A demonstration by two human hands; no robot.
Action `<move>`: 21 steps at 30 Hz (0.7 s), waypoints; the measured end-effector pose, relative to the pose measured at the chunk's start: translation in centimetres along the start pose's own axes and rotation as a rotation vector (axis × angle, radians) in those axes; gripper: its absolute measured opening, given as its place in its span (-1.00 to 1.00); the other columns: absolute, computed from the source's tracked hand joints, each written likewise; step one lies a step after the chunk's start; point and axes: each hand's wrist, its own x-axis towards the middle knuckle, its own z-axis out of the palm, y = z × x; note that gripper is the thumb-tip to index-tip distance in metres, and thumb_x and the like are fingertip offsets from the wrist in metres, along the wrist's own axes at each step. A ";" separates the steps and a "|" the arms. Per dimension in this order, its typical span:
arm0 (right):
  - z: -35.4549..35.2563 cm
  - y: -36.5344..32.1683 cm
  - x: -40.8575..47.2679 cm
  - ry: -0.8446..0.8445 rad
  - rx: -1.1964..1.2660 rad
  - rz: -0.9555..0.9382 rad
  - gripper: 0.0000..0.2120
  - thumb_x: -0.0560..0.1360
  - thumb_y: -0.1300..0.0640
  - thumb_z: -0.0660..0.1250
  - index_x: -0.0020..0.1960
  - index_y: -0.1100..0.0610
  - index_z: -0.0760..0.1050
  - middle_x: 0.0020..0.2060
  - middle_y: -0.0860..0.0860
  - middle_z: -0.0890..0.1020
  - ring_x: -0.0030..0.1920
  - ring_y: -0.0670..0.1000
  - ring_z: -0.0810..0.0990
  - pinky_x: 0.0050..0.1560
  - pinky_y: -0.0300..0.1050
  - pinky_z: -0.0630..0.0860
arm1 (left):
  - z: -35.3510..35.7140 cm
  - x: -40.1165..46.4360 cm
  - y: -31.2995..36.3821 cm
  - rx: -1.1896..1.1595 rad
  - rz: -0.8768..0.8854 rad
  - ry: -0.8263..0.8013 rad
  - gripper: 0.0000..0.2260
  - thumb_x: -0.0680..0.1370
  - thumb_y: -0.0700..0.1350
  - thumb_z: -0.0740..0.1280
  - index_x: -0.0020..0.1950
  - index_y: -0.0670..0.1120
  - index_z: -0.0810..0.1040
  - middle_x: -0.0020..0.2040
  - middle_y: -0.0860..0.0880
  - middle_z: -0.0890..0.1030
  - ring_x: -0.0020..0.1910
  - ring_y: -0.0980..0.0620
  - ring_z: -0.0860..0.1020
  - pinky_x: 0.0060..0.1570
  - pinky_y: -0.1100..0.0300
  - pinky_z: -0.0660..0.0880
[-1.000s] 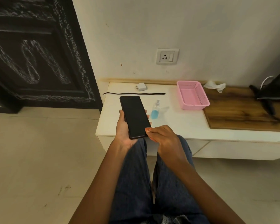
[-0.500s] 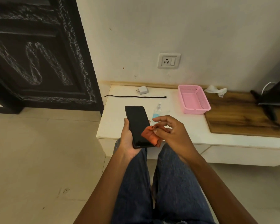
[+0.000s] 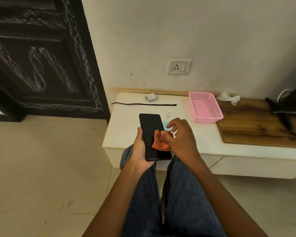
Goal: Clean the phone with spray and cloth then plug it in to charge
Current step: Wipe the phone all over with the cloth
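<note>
Now further up the screen, the orange cloth [image 3: 160, 140] is pinched in her right hand [image 3: 179, 136]; her left hand [image 3: 140, 152] grips the phone [image 3: 154, 136] beside the white cabinet top [image 3: 126, 124], spray bottle [image 3: 167, 117] behind, below the wall socket [image 3: 179, 66].

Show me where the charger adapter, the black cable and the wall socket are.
charger adapter [image 3: 151, 97], head view, on its white body.
black cable [image 3: 143, 104], head view, midway along its length.
wall socket [image 3: 179, 67], head view, centre of the plate.

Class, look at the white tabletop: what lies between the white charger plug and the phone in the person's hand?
In the head view, a black cable lies stretched across the table between the charger plug and the phone.
</note>
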 end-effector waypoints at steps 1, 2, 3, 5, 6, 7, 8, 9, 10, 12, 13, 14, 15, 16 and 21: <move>-0.1 0.0 -0.1 0.041 0.009 -0.005 -0.88 0.46 0.07 0.36 -0.06 0.05 0.45 -0.12 -0.03 0.45 -0.08 -0.03 0.46 -0.16 -0.18 0.44 | 0.0 0.0 0.0 0.008 0.002 0.006 -0.39 0.56 0.33 0.03 0.12 -0.10 0.64 0.09 -0.21 0.66 0.02 -0.16 0.66 -0.13 -0.05 0.63; -0.3 0.1 -0.2 0.074 0.021 -0.013 -0.91 0.47 0.06 0.34 -0.10 0.05 0.47 -0.15 -0.02 0.47 -0.08 -0.03 0.47 -0.17 -0.18 0.42 | 0.1 0.0 0.0 0.020 0.002 0.009 -0.39 0.56 0.33 0.02 0.16 -0.09 0.62 0.12 -0.21 0.65 0.03 -0.15 0.66 -0.12 -0.04 0.62; -0.3 0.1 -0.3 0.084 0.028 -0.020 -0.91 0.48 0.04 0.33 -0.15 0.05 0.48 -0.18 -0.03 0.49 -0.10 -0.02 0.47 -0.19 -0.20 0.39 | 0.1 0.0 0.0 0.032 -0.002 0.010 -0.39 0.56 0.33 0.01 0.18 -0.09 0.61 0.13 -0.20 0.65 0.04 -0.14 0.66 -0.13 -0.03 0.62; -0.2 0.1 -0.7 0.024 0.001 -0.019 -0.81 0.48 -0.06 0.31 -0.21 0.03 0.50 -0.24 -0.04 0.54 -0.12 -0.03 0.47 -0.23 -0.22 0.34 | 0.2 0.0 -0.1 0.048 -0.015 0.017 -0.38 0.55 0.34 0.02 0.12 -0.09 0.65 0.08 -0.20 0.67 -0.01 -0.13 0.67 -0.18 0.00 0.63; 0.0 0.0 -0.9 -0.020 -0.014 -0.006 -0.76 0.46 -0.12 0.30 -0.23 0.03 0.51 -0.26 -0.04 0.57 -0.13 -0.04 0.47 -0.24 -0.22 0.36 | 0.1 0.0 -0.2 0.054 -0.021 0.014 -0.37 0.54 0.34 0.04 0.04 -0.10 0.69 0.03 -0.19 0.69 -0.05 -0.12 0.68 -0.20 0.02 0.63; 0.2 -0.1 -1.0 -0.058 -0.011 0.015 -0.73 0.44 -0.16 0.31 -0.24 0.04 0.53 -0.29 -0.04 0.58 -0.14 -0.03 0.49 -0.23 -0.18 0.41 | 0.0 0.1 -0.3 0.063 -0.024 0.011 -0.37 0.54 0.35 0.06 -0.05 -0.11 0.72 -0.03 -0.17 0.70 -0.08 -0.10 0.69 -0.21 0.04 0.63; 0.4 -0.2 -1.2 -0.082 0.009 0.037 -0.72 0.42 -0.17 0.34 -0.24 0.05 0.55 -0.31 -0.04 0.60 -0.15 -0.01 0.52 -0.21 -0.13 0.47 | 0.0 0.2 -0.4 0.072 -0.025 0.012 -0.37 0.53 0.35 0.08 -0.12 -0.11 0.73 -0.06 -0.16 0.70 -0.10 -0.08 0.69 -0.21 0.06 0.63; 0.5 -0.3 -1.2 -0.094 0.032 0.055 -0.73 0.40 -0.16 0.37 -0.24 0.06 0.56 -0.33 -0.04 0.61 -0.17 0.00 0.55 -0.19 -0.09 0.52 | -0.1 0.3 -0.4 0.082 -0.027 0.017 -0.37 0.52 0.36 0.09 -0.15 -0.11 0.73 -0.07 -0.15 0.70 -0.10 -0.07 0.69 -0.19 0.07 0.63; 0.5 -0.4 -1.3 -0.096 0.053 0.069 -0.76 0.40 -0.12 0.39 -0.24 0.06 0.57 -0.34 -0.04 0.61 -0.20 0.00 0.57 -0.19 -0.08 0.54 | -0.1 0.3 -0.3 0.100 -0.029 0.018 -0.38 0.51 0.36 0.10 -0.14 -0.10 0.73 -0.06 -0.14 0.70 -0.09 -0.06 0.69 -0.17 0.08 0.63; 0.3 -0.6 -1.3 -0.089 0.146 0.116 -0.85 0.41 0.01 0.41 -0.27 0.06 0.58 -0.35 -0.05 0.63 -0.26 -0.06 0.60 -0.21 -0.12 0.57 | -0.1 0.2 -0.2 0.130 -0.027 0.007 -0.38 0.53 0.35 0.07 -0.07 -0.09 0.73 -0.02 -0.14 0.70 -0.05 -0.06 0.68 -0.15 0.08 0.63; 0.0 -0.7 -1.3 -0.074 0.224 0.159 -0.86 0.42 0.06 0.40 -0.29 0.06 0.57 -0.36 -0.06 0.63 -0.29 -0.08 0.61 -0.22 -0.15 0.58 | -0.1 0.1 -0.2 0.132 -0.027 -0.005 -0.38 0.54 0.34 0.05 -0.02 -0.08 0.72 0.00 -0.14 0.70 -0.03 -0.07 0.68 -0.13 0.07 0.63; -0.4 -0.8 -1.2 -0.042 0.301 0.201 -0.85 0.44 0.09 0.38 -0.30 0.06 0.56 -0.37 -0.09 0.63 -0.30 -0.09 0.61 -0.24 -0.19 0.57 | 0.0 -0.1 -0.1 0.125 -0.028 -0.023 -0.38 0.55 0.34 0.03 0.02 -0.07 0.71 0.03 -0.14 0.69 -0.03 -0.07 0.68 -0.10 0.07 0.62; -0.8 -0.9 -1.1 0.001 0.392 0.242 -0.83 0.46 0.12 0.36 -0.32 0.05 0.53 -0.41 -0.13 0.61 -0.33 -0.10 0.60 -0.28 -0.26 0.54 | 0.0 -0.2 -0.1 0.117 -0.027 -0.047 -0.38 0.55 0.34 0.02 0.05 -0.07 0.70 0.03 -0.14 0.69 -0.04 -0.06 0.67 -0.07 0.06 0.62; -1.3 -1.0 -1.0 0.043 0.510 0.278 -0.80 0.49 0.17 0.32 -0.32 0.05 0.50 -0.45 -0.14 0.60 -0.37 -0.11 0.60 -0.32 -0.34 0.52 | 0.1 -0.4 -0.1 0.111 -0.025 -0.070 -0.38 0.55 0.34 0.02 0.07 -0.07 0.69 0.02 -0.15 0.68 -0.06 -0.07 0.67 -0.05 0.06 0.61; -2.8 -0.2 0.2 0.132 1.224 0.740 -0.94 0.55 0.14 0.26 -0.08 0.10 0.48 -0.13 0.05 0.60 -0.11 0.02 0.60 -0.18 -0.15 0.54 | 0.5 -0.7 0.1 0.038 -0.017 -0.121 -0.40 0.55 0.31 0.06 0.19 -0.12 0.61 0.04 -0.17 0.61 0.00 -0.10 0.56 -0.01 -0.03 0.54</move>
